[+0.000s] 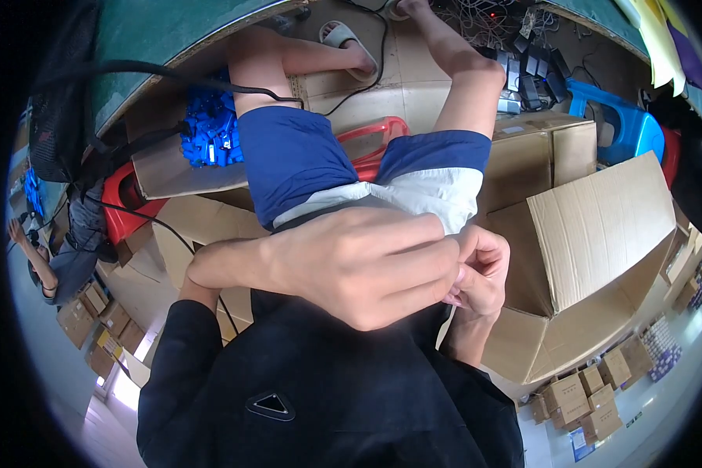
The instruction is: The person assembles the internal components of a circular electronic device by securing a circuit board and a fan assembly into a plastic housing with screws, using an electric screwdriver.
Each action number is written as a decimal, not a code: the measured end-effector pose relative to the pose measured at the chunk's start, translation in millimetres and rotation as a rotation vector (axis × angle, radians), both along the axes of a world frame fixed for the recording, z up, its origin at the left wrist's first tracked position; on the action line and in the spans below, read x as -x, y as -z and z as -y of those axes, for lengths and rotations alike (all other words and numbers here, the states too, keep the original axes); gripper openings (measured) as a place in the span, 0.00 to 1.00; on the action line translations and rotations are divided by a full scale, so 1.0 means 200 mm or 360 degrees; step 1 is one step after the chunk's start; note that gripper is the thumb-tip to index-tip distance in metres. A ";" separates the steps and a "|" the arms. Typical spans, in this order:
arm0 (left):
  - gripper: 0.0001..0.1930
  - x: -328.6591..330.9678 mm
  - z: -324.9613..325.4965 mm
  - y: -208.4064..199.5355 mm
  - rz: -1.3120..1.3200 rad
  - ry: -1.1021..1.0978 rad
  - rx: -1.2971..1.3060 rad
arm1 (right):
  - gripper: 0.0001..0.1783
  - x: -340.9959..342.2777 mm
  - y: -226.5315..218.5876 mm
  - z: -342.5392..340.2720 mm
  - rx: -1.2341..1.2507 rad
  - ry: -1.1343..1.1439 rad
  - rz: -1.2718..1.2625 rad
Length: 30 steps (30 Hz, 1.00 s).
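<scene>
Above my lap, my left hand reaches across from the left, its back toward me and its fingers curled in. Its fingertips meet those of my right hand, which is bent with thumb and fingers pinched together. Both hands are closed where they touch. Whatever is between the fingertips is hidden by the left hand's fingers or too small to make out.
An open cardboard box stands close on my right. Blue small pieces lie heaped in a carton at the left. Dark adapters, a blue stool and a green tabletop are farther off. A black cable crosses the upper left.
</scene>
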<state>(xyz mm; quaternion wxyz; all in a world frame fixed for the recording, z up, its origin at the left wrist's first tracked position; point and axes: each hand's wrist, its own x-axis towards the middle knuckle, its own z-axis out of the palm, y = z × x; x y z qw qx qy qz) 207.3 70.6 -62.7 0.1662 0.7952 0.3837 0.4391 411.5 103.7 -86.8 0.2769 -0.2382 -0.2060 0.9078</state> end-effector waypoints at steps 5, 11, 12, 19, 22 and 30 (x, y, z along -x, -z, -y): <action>0.08 -0.02 0.01 -0.01 0.0076 0.0028 -0.0065 | 0.11 0.01 0.03 -0.01 0.0022 0.0282 0.0044; 0.09 0.02 0.02 0.01 -0.0053 -0.0099 0.0388 | 0.09 -0.01 0.04 -0.01 0.0139 0.0267 -0.0150; 0.11 0.01 0.01 0.02 -0.0049 -0.0233 0.0430 | 0.09 -0.01 0.04 -0.01 0.0163 0.0253 -0.0164; 0.22 -0.03 0.00 0.05 0.0574 0.0030 0.0707 | 0.08 0.01 0.02 0.00 -0.0064 0.0133 0.0023; 0.16 -0.05 0.00 0.10 0.0763 0.0021 0.0708 | 0.08 0.00 0.00 0.00 -0.0178 0.0060 0.0214; 0.10 -0.09 -0.03 0.16 0.0821 -0.0309 0.0456 | 0.33 0.14 0.00 0.07 0.0312 0.0341 0.0339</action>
